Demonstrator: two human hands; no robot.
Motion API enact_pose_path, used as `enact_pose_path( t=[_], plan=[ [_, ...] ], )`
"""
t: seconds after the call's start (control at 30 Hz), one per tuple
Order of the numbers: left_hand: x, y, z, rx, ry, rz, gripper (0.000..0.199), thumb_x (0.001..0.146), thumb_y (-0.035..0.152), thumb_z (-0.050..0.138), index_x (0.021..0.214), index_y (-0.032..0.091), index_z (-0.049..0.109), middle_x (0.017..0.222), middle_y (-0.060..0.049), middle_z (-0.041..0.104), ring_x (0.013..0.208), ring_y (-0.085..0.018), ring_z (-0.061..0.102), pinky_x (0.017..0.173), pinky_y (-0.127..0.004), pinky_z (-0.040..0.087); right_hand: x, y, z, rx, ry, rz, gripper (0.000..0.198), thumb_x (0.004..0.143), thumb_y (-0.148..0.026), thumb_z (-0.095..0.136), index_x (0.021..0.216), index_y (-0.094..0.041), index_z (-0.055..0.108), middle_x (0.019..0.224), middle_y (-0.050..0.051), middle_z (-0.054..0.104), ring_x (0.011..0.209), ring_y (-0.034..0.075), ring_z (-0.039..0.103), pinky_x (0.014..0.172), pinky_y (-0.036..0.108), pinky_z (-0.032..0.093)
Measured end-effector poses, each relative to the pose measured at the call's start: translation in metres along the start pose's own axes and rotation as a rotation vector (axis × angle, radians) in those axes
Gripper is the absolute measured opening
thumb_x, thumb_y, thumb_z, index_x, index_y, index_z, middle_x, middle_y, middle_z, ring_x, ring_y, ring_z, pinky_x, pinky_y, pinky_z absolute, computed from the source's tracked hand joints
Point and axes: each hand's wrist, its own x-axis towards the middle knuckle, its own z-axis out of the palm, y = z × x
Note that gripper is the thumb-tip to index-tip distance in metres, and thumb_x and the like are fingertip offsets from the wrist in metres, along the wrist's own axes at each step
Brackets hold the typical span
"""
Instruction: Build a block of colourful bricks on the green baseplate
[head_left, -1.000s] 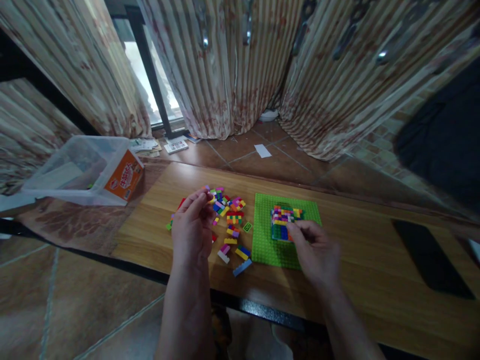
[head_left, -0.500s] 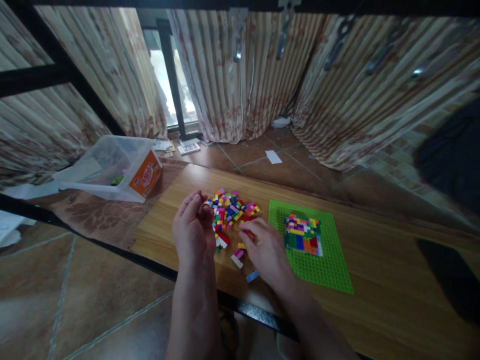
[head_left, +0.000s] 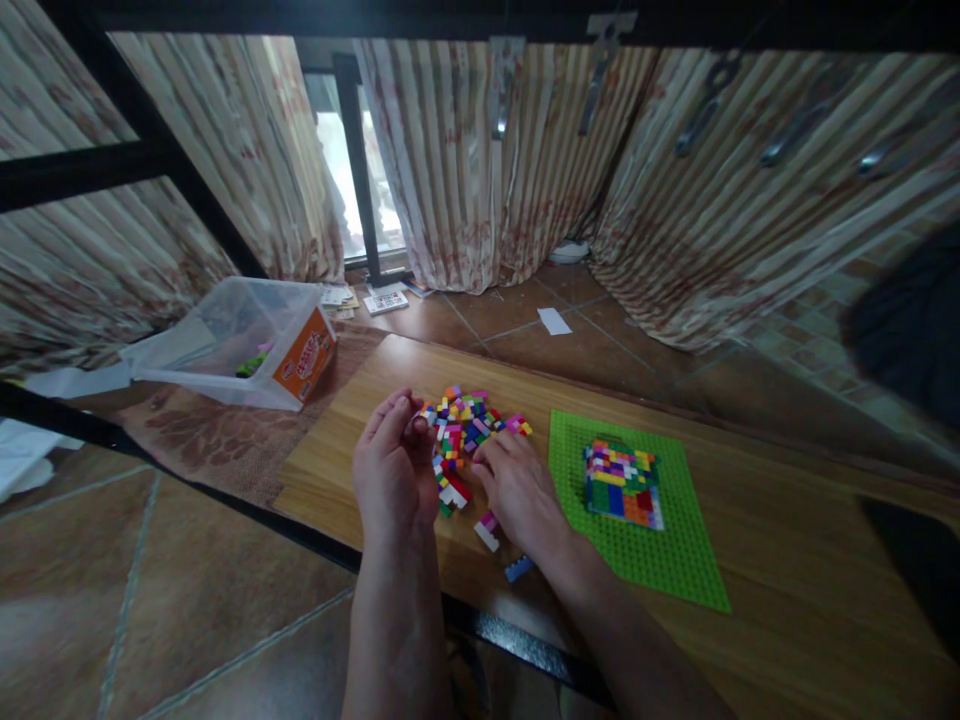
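Observation:
A loose pile of small colourful toy building bricks [head_left: 472,420] lies on the wooden table. At the pile's left edge my left hand [head_left: 394,465] is raised, palm up, with its fingers curled closed; whatever they hold is too small to make out. My right hand [head_left: 517,490] reaches down over the pile's right side, fingers bent and close together, their tips hidden among the bricks. Right of it, a green baseplate [head_left: 694,535] carries a block of multicoloured bricks [head_left: 621,480]. Near my right wrist lie a blue brick [head_left: 519,568] and a white brick [head_left: 486,537].
A clear plastic bin [head_left: 225,375] with an orange label stands left of the table on a brown cloth [head_left: 202,440]. A dark flat object [head_left: 911,550] lies at the table's right. Booklets [head_left: 386,300] and a white paper [head_left: 553,321] are on the tiled floor, below striped curtains.
My right hand has shifted up and slightly left, deeper over the pile, with its fingers drawn closer together. My left hand stays curled beside the bricks. The view has shifted slightly.

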Motion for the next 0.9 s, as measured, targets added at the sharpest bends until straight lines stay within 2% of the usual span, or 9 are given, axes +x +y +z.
enact_pose_path(
  t=[0.13, 0.23, 0.3, 0.4, 0.53, 0.63, 0.73, 0.9],
  plan=[
    [-0.001, 0.001, 0.002, 0.000, 0.030, -0.007, 0.019, 0.060, 0.014, 0.076, 0.076, 0.012, 0.067, 0.068, 0.002, 0.061, 0.051, -0.002, 0.049, 0.048, -0.012, 0.039, -0.020, -0.005, -0.027, 0.175, 0.083, 0.085, 0.014, 0.095, -0.021, 0.051, 0.091, -0.022, 0.064, 0.088, 0.004, 0.069, 0.081, 0.020, 0.064, 0.074, 0.032, 0.047],
    [-0.001, -0.001, 0.003, -0.015, 0.028, -0.009, 0.019, 0.058, 0.013, 0.076, 0.076, 0.011, 0.067, 0.068, 0.001, 0.061, 0.051, -0.002, 0.049, 0.047, -0.011, 0.038, -0.043, 0.002, -0.054, 0.257, 0.186, 0.139, 0.017, 0.096, -0.028, 0.051, 0.093, -0.024, 0.068, 0.091, 0.003, 0.072, 0.083, 0.019, 0.067, 0.076, 0.031, 0.049],
    [-0.001, -0.003, 0.004, -0.014, 0.016, -0.007, 0.019, 0.059, 0.012, 0.075, 0.076, 0.011, 0.067, 0.069, 0.001, 0.061, 0.052, -0.002, 0.049, 0.048, -0.011, 0.039, -0.058, 0.015, -0.069, 0.263, 0.256, 0.193, 0.021, 0.095, -0.034, 0.051, 0.097, -0.025, 0.070, 0.096, 0.004, 0.073, 0.089, 0.020, 0.068, 0.080, 0.034, 0.051],
    [-0.001, -0.006, 0.004, 0.030, -0.023, -0.001, 0.017, 0.061, 0.013, 0.076, 0.075, 0.011, 0.067, 0.068, 0.001, 0.059, 0.053, -0.002, 0.049, 0.049, -0.011, 0.040, -0.080, 0.044, -0.084, 0.301, 0.385, 0.347, 0.027, 0.094, -0.040, 0.050, 0.102, -0.026, 0.072, 0.106, 0.007, 0.073, 0.095, 0.023, 0.068, 0.083, 0.038, 0.053],
    [-0.001, -0.011, 0.004, 0.095, -0.086, -0.002, 0.016, 0.063, 0.015, 0.076, 0.073, 0.012, 0.065, 0.066, 0.002, 0.058, 0.052, -0.002, 0.049, 0.049, -0.010, 0.040, -0.099, 0.082, -0.100, 0.320, 0.510, 0.537, 0.031, 0.089, -0.044, 0.054, 0.101, -0.022, 0.073, 0.096, 0.009, 0.074, 0.080, 0.022, 0.069, 0.072, 0.037, 0.054],
    [-0.002, -0.015, 0.007, 0.134, -0.113, -0.009, 0.015, 0.064, 0.014, 0.076, 0.073, 0.012, 0.065, 0.066, 0.002, 0.057, 0.052, -0.001, 0.050, 0.049, -0.009, 0.041, -0.105, 0.098, -0.109, 0.321, 0.523, 0.625, 0.033, 0.085, -0.047, 0.059, 0.099, -0.021, 0.074, 0.084, 0.008, 0.075, 0.071, 0.022, 0.068, 0.065, 0.034, 0.052],
    [-0.005, -0.019, 0.013, 0.168, -0.114, -0.028, 0.011, 0.067, 0.012, 0.074, 0.072, 0.013, 0.065, 0.066, 0.002, 0.058, 0.052, -0.002, 0.049, 0.048, -0.008, 0.042, -0.106, 0.103, -0.112, 0.340, 0.490, 0.646, 0.030, 0.081, -0.047, 0.063, 0.089, -0.020, 0.074, 0.074, 0.005, 0.074, 0.066, 0.021, 0.066, 0.063, 0.033, 0.050],
    [-0.011, -0.026, 0.021, 0.200, -0.076, -0.088, 0.008, 0.072, 0.007, 0.063, 0.070, 0.013, 0.066, 0.063, 0.001, 0.058, 0.049, -0.003, 0.047, 0.045, -0.010, 0.041, -0.104, 0.103, -0.106, 0.340, 0.439, 0.633, 0.021, 0.080, -0.039, 0.062, 0.081, -0.023, 0.076, 0.080, 0.004, 0.076, 0.075, 0.022, 0.068, 0.070, 0.034, 0.050]
  ],
)
